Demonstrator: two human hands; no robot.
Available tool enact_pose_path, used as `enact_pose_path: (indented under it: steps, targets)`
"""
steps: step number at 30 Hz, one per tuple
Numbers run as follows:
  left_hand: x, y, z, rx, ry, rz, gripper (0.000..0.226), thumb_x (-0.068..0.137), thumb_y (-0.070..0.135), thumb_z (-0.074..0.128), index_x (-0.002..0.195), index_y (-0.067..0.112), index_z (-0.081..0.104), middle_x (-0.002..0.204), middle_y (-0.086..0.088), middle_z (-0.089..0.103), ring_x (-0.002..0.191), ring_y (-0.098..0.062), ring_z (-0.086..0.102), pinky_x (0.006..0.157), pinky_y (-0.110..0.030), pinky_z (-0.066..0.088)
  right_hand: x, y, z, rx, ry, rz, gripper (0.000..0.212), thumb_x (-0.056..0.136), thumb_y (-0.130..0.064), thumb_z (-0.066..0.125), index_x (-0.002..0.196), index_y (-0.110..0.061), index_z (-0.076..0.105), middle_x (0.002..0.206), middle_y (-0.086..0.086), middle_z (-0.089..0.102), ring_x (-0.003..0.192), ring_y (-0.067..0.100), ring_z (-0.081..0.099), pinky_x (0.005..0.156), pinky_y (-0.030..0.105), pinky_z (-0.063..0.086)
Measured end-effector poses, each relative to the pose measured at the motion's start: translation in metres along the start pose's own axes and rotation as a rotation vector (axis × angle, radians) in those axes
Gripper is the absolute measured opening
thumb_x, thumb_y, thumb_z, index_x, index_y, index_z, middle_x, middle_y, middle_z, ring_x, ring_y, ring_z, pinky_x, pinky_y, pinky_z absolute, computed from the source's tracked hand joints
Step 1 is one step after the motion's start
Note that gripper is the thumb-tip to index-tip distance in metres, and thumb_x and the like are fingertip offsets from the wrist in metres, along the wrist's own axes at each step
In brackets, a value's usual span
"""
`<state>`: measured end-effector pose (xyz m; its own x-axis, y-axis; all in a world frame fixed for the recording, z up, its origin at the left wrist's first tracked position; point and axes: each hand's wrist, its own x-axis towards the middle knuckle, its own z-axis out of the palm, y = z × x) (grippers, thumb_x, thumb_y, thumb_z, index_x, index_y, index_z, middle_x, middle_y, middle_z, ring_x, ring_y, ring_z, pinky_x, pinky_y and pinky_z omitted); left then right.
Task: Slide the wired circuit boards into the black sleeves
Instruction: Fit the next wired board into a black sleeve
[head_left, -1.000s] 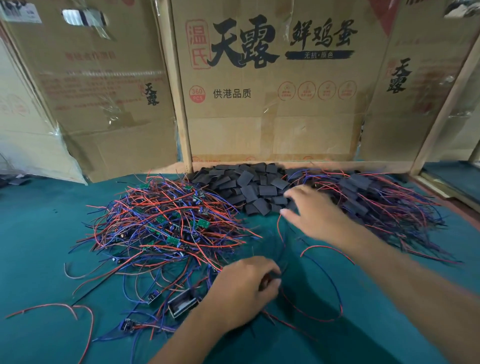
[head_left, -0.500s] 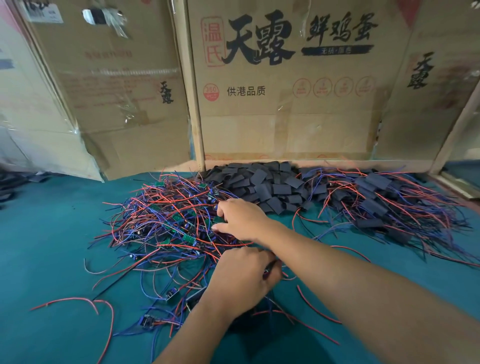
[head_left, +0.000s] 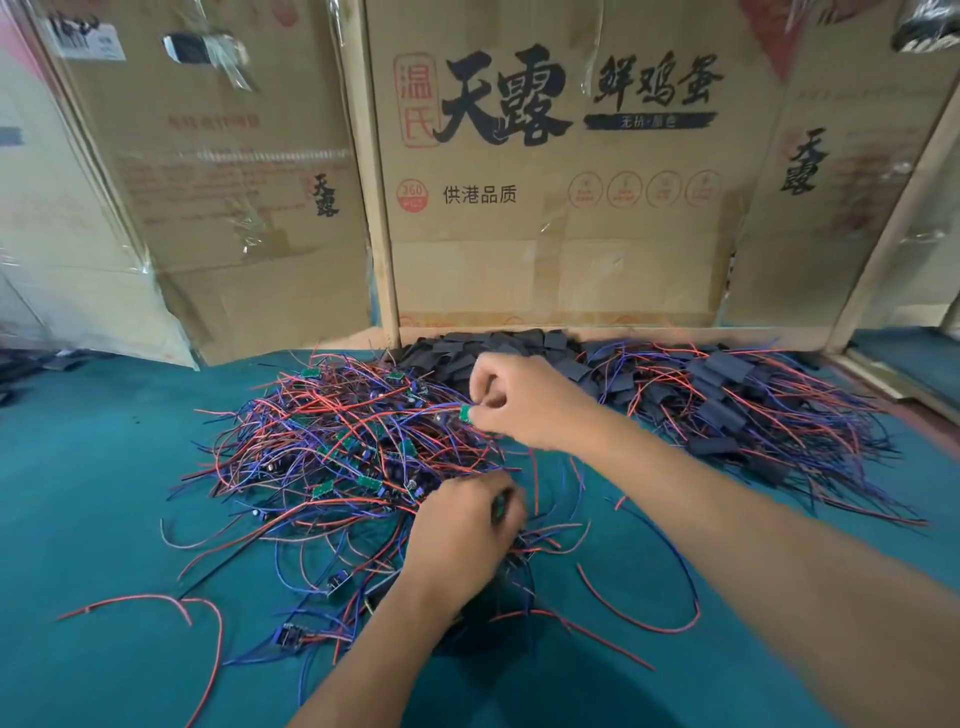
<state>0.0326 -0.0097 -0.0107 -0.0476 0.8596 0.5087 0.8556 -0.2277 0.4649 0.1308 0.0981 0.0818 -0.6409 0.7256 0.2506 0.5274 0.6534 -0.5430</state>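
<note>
While the fingers of the right hand pinch a small green circuit board just above the tangle, its red and blue wires trail down into the heap. Nearer the person, the left hand curls its fingers round something among the wires; a bit of green shows at its fingertips, but I cannot tell what it holds. Both hands work over the pile of wired boards, which lies on the green desk. Beyond the right hand sits a heap of empty black sleeves, against the cardboard boxes. To the right lies a pile of sleeved boards with wires fanning outward.
</note>
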Motion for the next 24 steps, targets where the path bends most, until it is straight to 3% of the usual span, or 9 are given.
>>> enact_pose_path:
  steps: [3, 5, 7, 9, 11, 13, 15, 19, 24]
  targets:
    - [0.005, 0.001, -0.003, -0.277, 0.090, -0.140, 0.031, 0.095, 0.036, 0.059, 0.076, 0.012, 0.060, 0.059, -0.005, 0.053, 0.056, -0.023, 0.048, 0.054, -0.037, 0.042, -0.018, -0.006, -0.026, 0.023, 0.127, -0.046, 0.022, 0.084, -0.024, 0.069, 0.096, -0.025, 0.051, 0.083, -0.008, 0.072, 0.061, 0.007, 0.060, 0.058, 0.025, 0.047]
    - [0.007, 0.008, -0.007, -0.759, 0.110, -0.304, 0.043, 0.094, 0.050, 0.054, 0.086, 0.010, 0.066, 0.058, 0.000, 0.050, 0.047, -0.016, 0.040, 0.046, -0.026, 0.034, -0.036, -0.010, -0.030, -0.119, 0.183, -0.136, 0.023, 0.086, -0.028, 0.068, 0.103, -0.025, 0.052, 0.090, -0.008, 0.070, 0.078, 0.013, 0.065, 0.073, 0.034, 0.052]
    - [0.009, 0.011, -0.007, -1.138, 0.084, -0.445, 0.050, 0.093, 0.059, 0.053, 0.082, 0.011, 0.063, 0.057, -0.002, 0.046, 0.044, -0.012, 0.035, 0.042, -0.020, 0.027, -0.055, -0.015, -0.021, -0.379, 0.157, -0.272, 0.024, 0.089, -0.036, 0.062, 0.108, -0.024, 0.054, 0.093, -0.006, 0.068, 0.085, 0.020, 0.065, 0.075, 0.039, 0.051]
    - [0.009, 0.012, -0.005, -1.240, 0.073, -0.470, 0.043, 0.093, 0.055, 0.056, 0.075, 0.016, 0.061, 0.056, -0.004, 0.041, 0.044, -0.012, 0.033, 0.042, -0.019, 0.026, -0.071, -0.013, -0.014, -0.440, 0.040, -0.367, 0.028, 0.089, -0.039, 0.060, 0.112, -0.024, 0.054, 0.095, -0.007, 0.066, 0.089, 0.017, 0.062, 0.077, 0.037, 0.049]
    - [0.008, 0.014, -0.005, -1.246, 0.071, -0.481, 0.030, 0.093, 0.043, 0.058, 0.073, 0.021, 0.065, 0.055, -0.003, 0.041, 0.042, -0.013, 0.032, 0.041, -0.020, 0.027, -0.076, -0.001, -0.021, -0.193, -0.021, -0.342, 0.029, 0.088, -0.040, 0.063, 0.112, -0.026, 0.056, 0.099, -0.015, 0.066, 0.091, 0.005, 0.060, 0.083, 0.022, 0.045]
    - [0.010, 0.012, -0.006, -1.201, 0.094, -0.511, 0.027, 0.096, 0.030, 0.061, 0.071, 0.022, 0.065, 0.055, -0.004, 0.047, 0.040, -0.014, 0.035, 0.040, -0.021, 0.029, -0.064, 0.025, -0.034, -0.041, 0.135, -0.224, 0.023, 0.091, -0.035, 0.062, 0.112, -0.026, 0.058, 0.102, -0.017, 0.068, 0.090, 0.001, 0.063, 0.079, 0.018, 0.043]
    - [0.009, 0.009, -0.006, -0.981, 0.112, -0.414, 0.024, 0.097, 0.020, 0.063, 0.073, 0.022, 0.063, 0.058, -0.002, 0.051, 0.044, -0.014, 0.041, 0.043, -0.023, 0.035, -0.040, 0.066, -0.048, -0.112, 0.243, 0.009, 0.018, 0.096, -0.025, 0.056, 0.113, -0.020, 0.060, 0.108, -0.008, 0.070, 0.096, 0.008, 0.064, 0.081, 0.022, 0.043]
    - [0.002, 0.006, -0.007, -0.420, 0.072, -0.107, 0.007, 0.090, 0.032, 0.066, 0.086, 0.030, 0.061, 0.068, 0.014, 0.059, 0.059, -0.005, 0.051, 0.058, -0.017, 0.038, -0.004, 0.142, -0.042, -0.439, -0.005, 0.322, 0.029, 0.096, -0.018, 0.054, 0.125, -0.013, 0.056, 0.125, 0.008, 0.062, 0.114, 0.026, 0.058, 0.096, 0.036, 0.045]
    - [0.004, 0.004, -0.008, -0.733, 0.061, -0.169, 0.012, 0.089, 0.020, 0.074, 0.087, 0.029, 0.066, 0.068, 0.011, 0.056, 0.059, -0.006, 0.048, 0.058, -0.018, 0.038, 0.007, 0.173, -0.022, -0.717, -0.196, 0.262, 0.043, 0.095, -0.026, 0.058, 0.137, -0.024, 0.047, 0.134, 0.004, 0.050, 0.125, 0.026, 0.048, 0.099, 0.040, 0.043]
